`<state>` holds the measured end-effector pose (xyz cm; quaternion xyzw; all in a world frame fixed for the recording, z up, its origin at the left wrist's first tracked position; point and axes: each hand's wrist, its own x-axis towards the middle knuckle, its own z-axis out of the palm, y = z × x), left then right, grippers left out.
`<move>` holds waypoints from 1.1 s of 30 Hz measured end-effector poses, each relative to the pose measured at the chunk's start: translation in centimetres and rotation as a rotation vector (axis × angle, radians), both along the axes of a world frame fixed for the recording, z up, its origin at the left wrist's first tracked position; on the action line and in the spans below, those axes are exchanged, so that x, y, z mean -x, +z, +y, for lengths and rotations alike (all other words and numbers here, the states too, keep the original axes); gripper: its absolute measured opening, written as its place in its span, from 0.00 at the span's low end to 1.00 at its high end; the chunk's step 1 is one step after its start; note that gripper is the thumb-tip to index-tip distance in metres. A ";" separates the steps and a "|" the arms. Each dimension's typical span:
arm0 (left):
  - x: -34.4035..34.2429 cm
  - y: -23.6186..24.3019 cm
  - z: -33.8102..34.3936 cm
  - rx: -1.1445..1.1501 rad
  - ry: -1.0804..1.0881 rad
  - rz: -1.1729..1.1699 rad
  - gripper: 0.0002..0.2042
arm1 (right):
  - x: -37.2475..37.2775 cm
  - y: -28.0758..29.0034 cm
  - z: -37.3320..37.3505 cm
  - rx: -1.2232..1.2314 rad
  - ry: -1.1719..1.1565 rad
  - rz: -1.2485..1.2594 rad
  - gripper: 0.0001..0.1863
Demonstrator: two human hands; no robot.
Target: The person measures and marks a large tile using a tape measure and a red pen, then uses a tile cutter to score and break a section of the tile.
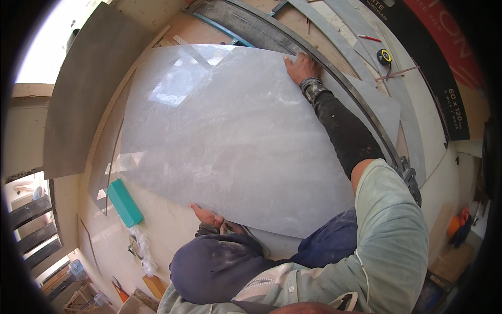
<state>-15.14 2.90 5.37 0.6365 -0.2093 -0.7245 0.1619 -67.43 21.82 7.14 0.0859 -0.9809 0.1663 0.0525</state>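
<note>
A large, glossy grey tile lies flat in front of me, with light reflected near its far left corner. My right hand reaches across to its far edge, fingers bent over that edge beside a long dark rail. The rail runs along the tile's right side, and a grey slab shows beyond it. My left hand is at the near edge, its thumb against the tile and its other fingers mostly hidden below. Both hands appear closed on the tile.
A teal block-shaped object and a clear plastic bag lie at left. Another grey tile leans farther left. At right are a tape measure, a red pencil, grey strips and a black-and-red carton.
</note>
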 end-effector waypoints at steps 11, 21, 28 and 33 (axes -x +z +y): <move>3.0 3.7 1.9 0.069 0.086 0.015 0.35 | 3.2 12.8 4.8 0.321 0.444 0.433 0.09; -2.6 2.7 -4.0 -0.141 -0.278 -0.240 0.44 | 11.7 -0.7 13.3 0.376 0.456 -0.564 0.21; 1.6 17.1 -19.3 0.201 -1.072 -0.745 0.38 | 11.4 0.4 11.1 0.193 0.560 -0.687 0.19; 4.3 23.3 -29.3 0.849 -1.127 -1.180 0.31 | 11.0 -4.2 11.6 0.579 0.579 -0.851 0.16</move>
